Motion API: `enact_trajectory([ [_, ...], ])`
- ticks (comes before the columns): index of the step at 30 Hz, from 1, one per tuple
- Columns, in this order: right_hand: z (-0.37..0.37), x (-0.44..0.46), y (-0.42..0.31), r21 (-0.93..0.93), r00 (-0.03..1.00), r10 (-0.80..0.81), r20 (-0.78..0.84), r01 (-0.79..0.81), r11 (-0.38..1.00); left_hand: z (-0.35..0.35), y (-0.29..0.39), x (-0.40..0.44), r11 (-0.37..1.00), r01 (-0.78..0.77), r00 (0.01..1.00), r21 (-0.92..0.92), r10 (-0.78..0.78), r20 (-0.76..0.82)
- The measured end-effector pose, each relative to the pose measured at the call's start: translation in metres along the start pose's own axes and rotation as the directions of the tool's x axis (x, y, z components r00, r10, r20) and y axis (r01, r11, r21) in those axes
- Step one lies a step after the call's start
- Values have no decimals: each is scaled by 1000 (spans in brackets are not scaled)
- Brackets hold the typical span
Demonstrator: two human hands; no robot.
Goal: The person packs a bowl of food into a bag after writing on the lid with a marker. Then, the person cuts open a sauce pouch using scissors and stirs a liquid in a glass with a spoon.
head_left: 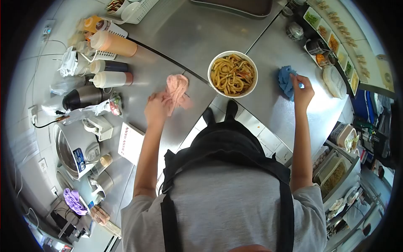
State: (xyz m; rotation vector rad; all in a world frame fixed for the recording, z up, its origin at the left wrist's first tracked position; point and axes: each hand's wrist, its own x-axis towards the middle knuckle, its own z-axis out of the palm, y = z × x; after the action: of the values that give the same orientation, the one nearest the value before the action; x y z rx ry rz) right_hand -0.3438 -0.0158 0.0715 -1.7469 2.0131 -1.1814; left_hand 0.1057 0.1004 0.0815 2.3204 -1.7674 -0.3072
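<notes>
My left hand point(155, 110) is closed on the near edge of a pink cloth point(177, 87), which lies crumpled on the steel counter. On the other side, my right hand point(304, 92) pinches a crumpled blue cloth point(286, 80) between thumb and fingers, at the right counter. Between the two hands a round white bowl point(210, 82) stands near the counter's front edge. Thick noodles point(233, 75) in brown sauce, with bits of vegetable, fill it. Neither hand touches the bowl.
Sauce bottles point(113, 44) line the left wall, with a white box point(130, 143) nearer me. A dark tray point(239, 5) lies at the back. At right are a lidded round tub point(334, 82) and a rack of garnish containers point(328, 38). The tiled floor point(258, 130) shows between counters.
</notes>
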Motion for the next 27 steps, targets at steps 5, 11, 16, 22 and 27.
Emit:
enact_trajectory([
  [5, 10, 38, -31, 201, 948, 184, 259, -239, 950, -10, -9, 9, 1000, -3, 1000, 22, 2, 30],
  [11, 84, 60, -103, 278, 748, -207, 631, 31, 960, -16, 123, 86, 811, -298, 949, -503, 309, -65],
  [16, 105, 70, -137, 144, 569, -259, 781, 238, 960, 5, 139, 132, 791, -217, 891, -572, 400, 216],
  [22, 116, 77, -146, 229, 498, -405, 766, 378, 897, 15, 138, 131, 766, -249, 914, -592, 388, 117],
  [27, 84, 60, -118, 129, 655, -382, 652, 400, 907, 12, 136, 112, 762, -200, 942, -616, 323, 94],
])
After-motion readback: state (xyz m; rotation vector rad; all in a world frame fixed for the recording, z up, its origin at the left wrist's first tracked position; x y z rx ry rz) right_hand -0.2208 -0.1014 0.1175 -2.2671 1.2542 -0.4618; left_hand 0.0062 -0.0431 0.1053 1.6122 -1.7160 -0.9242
